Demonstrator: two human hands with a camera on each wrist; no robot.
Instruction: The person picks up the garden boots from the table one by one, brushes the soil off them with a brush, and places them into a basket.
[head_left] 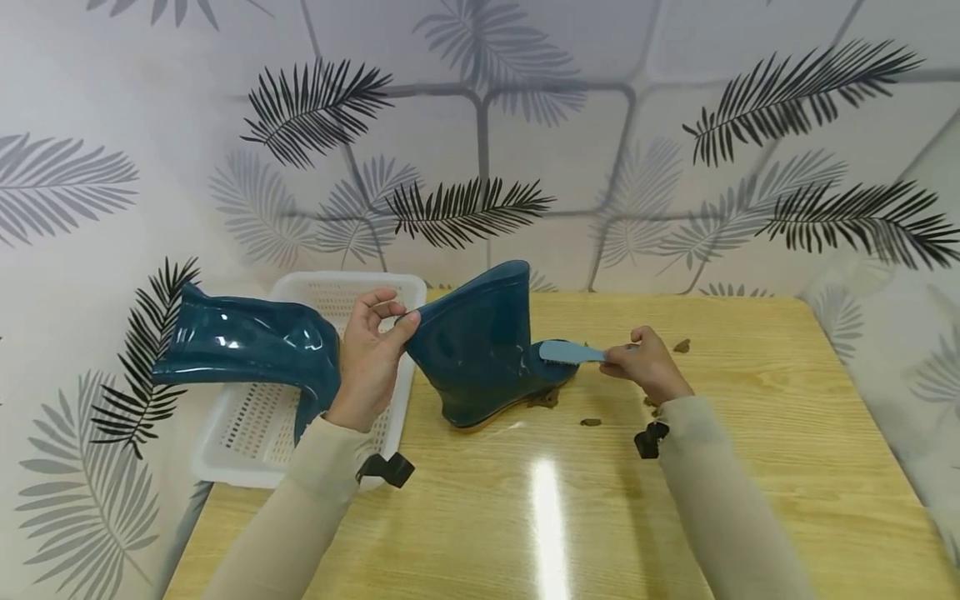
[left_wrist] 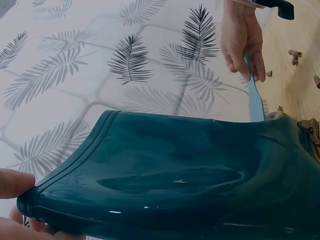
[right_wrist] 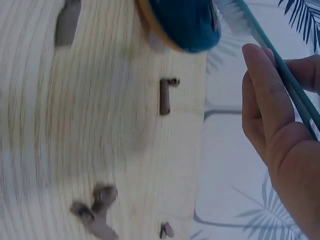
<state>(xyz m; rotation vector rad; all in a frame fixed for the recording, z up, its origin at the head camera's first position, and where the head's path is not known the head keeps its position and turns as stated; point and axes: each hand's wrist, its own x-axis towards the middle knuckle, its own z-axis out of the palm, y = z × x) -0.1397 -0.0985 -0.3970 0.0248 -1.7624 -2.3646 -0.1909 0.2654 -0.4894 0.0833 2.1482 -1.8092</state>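
A glossy teal rain boot (head_left: 480, 342) stands tilted on the wooden table, its toe pointing right. My left hand (head_left: 372, 354) pinches the rim of its shaft between thumb and fingers. In my right hand (head_left: 643, 365) is the handle of a light blue brush (head_left: 570, 352), whose bristles lie against the top of the boot's toe. The right wrist view shows the pale bristles (right_wrist: 234, 19) next to the toe (right_wrist: 187, 25). A second teal boot (head_left: 247, 337) lies on its side across a white basket at the left.
The white perforated plastic basket (head_left: 232, 467) stands at the table's left edge. Brown crumbs of dirt (head_left: 591, 422) are scattered around the boot's toe and to its right. Behind the table (head_left: 750, 467) rises a wall with a leaf pattern (head_left: 555, 150).
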